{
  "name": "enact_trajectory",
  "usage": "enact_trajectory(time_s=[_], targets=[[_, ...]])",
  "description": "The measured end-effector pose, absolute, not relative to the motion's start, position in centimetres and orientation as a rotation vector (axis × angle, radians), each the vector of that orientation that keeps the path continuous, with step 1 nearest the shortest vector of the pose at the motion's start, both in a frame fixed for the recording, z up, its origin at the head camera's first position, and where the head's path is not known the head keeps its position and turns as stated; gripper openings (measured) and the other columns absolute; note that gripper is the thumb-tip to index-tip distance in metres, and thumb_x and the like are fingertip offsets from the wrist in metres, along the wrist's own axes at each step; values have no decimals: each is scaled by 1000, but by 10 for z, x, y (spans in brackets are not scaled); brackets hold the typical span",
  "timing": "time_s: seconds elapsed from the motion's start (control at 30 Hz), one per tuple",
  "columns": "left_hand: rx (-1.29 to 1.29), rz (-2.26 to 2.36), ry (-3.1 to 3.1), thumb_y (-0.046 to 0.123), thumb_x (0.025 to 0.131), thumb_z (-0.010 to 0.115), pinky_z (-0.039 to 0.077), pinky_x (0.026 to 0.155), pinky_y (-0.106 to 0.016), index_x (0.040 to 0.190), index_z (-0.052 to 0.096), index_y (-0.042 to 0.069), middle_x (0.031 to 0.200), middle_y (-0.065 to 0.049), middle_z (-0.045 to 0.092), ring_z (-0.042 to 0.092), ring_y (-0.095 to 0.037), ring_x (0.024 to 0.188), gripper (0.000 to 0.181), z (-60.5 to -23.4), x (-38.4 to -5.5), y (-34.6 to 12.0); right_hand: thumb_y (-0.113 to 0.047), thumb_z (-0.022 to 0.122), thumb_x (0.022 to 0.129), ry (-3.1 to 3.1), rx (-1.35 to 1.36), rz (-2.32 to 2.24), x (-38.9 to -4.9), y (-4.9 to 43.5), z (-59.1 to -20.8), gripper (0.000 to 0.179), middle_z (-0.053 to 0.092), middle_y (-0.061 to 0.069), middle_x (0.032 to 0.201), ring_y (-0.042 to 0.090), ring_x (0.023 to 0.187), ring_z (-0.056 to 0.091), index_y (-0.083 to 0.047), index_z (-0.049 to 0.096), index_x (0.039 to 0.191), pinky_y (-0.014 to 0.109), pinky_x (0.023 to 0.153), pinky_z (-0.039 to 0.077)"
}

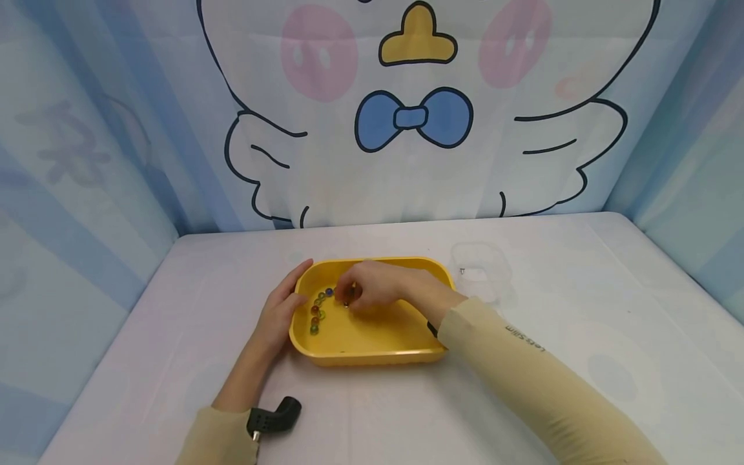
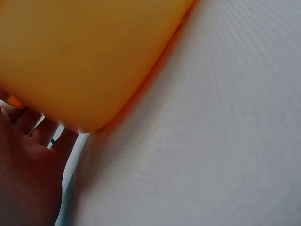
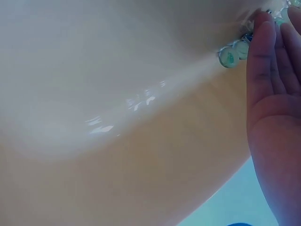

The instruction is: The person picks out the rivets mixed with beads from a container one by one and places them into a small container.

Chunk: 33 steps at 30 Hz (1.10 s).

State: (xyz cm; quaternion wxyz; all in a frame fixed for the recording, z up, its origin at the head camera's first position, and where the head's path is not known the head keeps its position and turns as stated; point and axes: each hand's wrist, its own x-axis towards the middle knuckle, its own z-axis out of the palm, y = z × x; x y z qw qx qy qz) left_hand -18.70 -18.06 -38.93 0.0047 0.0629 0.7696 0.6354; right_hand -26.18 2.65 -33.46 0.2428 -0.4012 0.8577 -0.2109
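Marbles, green, yellow, red and blue, are laid in a curved row near the left end of a yellow tray. Each is judged light, hard, smooth and apt to roll or slip; hold is best taken by thumb and fingertip across opposite sides of a single ball. The tray, seemingly stiff plastic, is best taken by its rim. Its left end is gripped by the left hand, and the row is found just inside, near the thumb. The right hand is held over the tray, fingers bent, just beside the row's far end; whether a marble is pinched there cannot be told. A clear container is placed right of the tray.
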Motion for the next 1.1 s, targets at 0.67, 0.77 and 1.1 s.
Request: enact_trajectory(time_s=[0.67, 0.77, 1.1], targets=[[185, 1998, 2397, 3, 96, 38, 16, 121, -42, 158, 34, 11, 164, -4, 29, 22, -21, 150, 63, -388, -186, -180, -8, 74, 91, 2338, -1195, -504, -258, 20, -339, 9, 65, -6, 87, 11, 83, 57, -15, 74, 97, 20, 77, 50], [186, 1999, 2397, 3, 96, 39, 16, 121, -43, 158, 34, 11, 164, -4, 29, 22, -21, 150, 63, -389, -186, -180, -9, 73, 91, 2340, -1214, -474, -258, 19, -340, 8, 65, -7, 86, 10, 82, 57, -16, 74, 95, 20, 75, 50], [176, 2011, 2384, 3, 96, 38, 17, 121, -43, 158, 34, 12, 164, -3, 29, 23, -20, 150, 63, -389, -186, -180, -10, 72, 92, 2348, -1217, -403, -256, 18, -338, 7, 64, -6, 88, 10, 80, 56, -17, 73, 93, 19, 72, 49]])
